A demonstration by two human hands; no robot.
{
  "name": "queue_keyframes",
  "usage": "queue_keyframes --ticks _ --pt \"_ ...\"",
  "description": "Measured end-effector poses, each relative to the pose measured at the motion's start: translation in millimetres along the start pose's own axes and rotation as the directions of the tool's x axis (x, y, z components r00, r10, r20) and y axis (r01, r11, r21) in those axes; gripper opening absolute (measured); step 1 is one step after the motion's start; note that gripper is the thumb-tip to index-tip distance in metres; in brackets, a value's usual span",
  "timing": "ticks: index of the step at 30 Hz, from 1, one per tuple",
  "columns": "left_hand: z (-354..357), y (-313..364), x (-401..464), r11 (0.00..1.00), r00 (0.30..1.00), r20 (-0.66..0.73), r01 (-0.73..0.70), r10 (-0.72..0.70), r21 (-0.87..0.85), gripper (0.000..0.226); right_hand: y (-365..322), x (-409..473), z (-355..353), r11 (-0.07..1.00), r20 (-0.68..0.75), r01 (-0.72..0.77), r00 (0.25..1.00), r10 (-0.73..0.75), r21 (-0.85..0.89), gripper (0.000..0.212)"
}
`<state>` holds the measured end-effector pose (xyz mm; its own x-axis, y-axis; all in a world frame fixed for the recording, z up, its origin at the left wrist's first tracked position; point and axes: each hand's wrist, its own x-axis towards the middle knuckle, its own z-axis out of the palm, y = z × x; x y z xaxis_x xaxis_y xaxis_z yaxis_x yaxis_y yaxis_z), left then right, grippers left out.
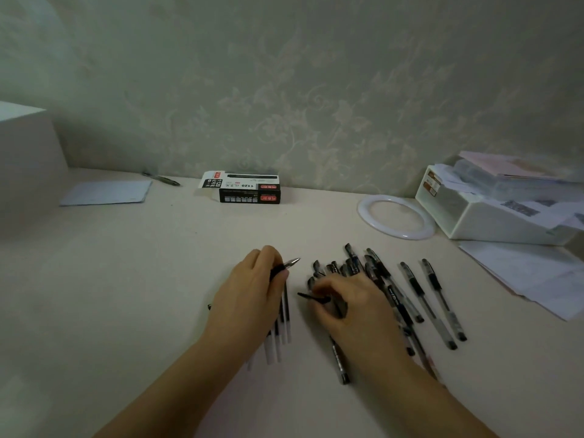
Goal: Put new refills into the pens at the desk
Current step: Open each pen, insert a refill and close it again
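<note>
My left hand (252, 289) grips a pen (286, 267) by its black grip section, metal tip pointing up and right. Beneath that hand lie several refills (279, 333) side by side on the desk, their white ends toward me. My right hand (347, 308) is curled over the near end of a pile of black gel pens (379, 279) and pinches a thin black piece (311, 297); what that piece is I cannot tell. Two more pens (436, 298) lie apart to the right of the pile. One pen (339, 365) sticks out below my right wrist.
An opened black refill box (249, 189) stands at the back by the wall. A white ring (396, 216) and a white organiser (493, 210) with papers sit at right, loose sheets (531, 273) in front. A grey pad (107, 192) and a pen (161, 178) lie back left.
</note>
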<state>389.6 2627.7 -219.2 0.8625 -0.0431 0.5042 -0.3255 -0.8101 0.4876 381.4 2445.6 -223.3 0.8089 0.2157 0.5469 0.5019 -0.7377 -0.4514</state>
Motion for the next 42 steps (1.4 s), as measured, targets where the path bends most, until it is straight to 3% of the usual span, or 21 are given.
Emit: queue_keyframes --ticks 7,16,23,27,31,35,42 --pt "2 7 -3 0.997 0.999 0.011 -0.053 0.053 -0.050 0.006 -1 -1 1 0.991 0.020 0.031 0.999 -0.029 -0.127 0.011" --pt "-2 7 -3 0.995 0.995 -0.012 -0.098 0.098 -0.036 0.008 -3 0 -1 0.997 0.020 0.022 1.000 -0.020 -0.080 0.016" --pt "-7 12 0 0.979 0.979 0.036 -0.196 0.198 -0.060 0.012 -3 9 -8 0.980 -0.010 -0.078 0.997 0.081 0.181 0.034" --pt "-10 14 1 0.964 0.962 0.087 -0.253 0.260 -0.086 0.011 -5 15 -9 0.950 0.028 -0.057 0.998 0.051 0.306 0.016" --pt "-16 12 4 0.953 0.948 0.134 -0.270 0.288 -0.136 0.009 -2 18 -12 0.847 0.107 -0.169 0.985 0.133 0.503 0.009" --pt "-15 10 7 0.952 0.938 0.195 -0.255 0.285 -0.169 0.017 4 20 -14 0.784 0.147 -0.177 0.983 0.110 0.596 0.001" --pt "-13 4 10 0.952 0.944 0.154 -0.273 0.293 -0.138 0.017 7 22 -13 0.804 0.187 -0.191 0.977 0.101 0.563 0.032"
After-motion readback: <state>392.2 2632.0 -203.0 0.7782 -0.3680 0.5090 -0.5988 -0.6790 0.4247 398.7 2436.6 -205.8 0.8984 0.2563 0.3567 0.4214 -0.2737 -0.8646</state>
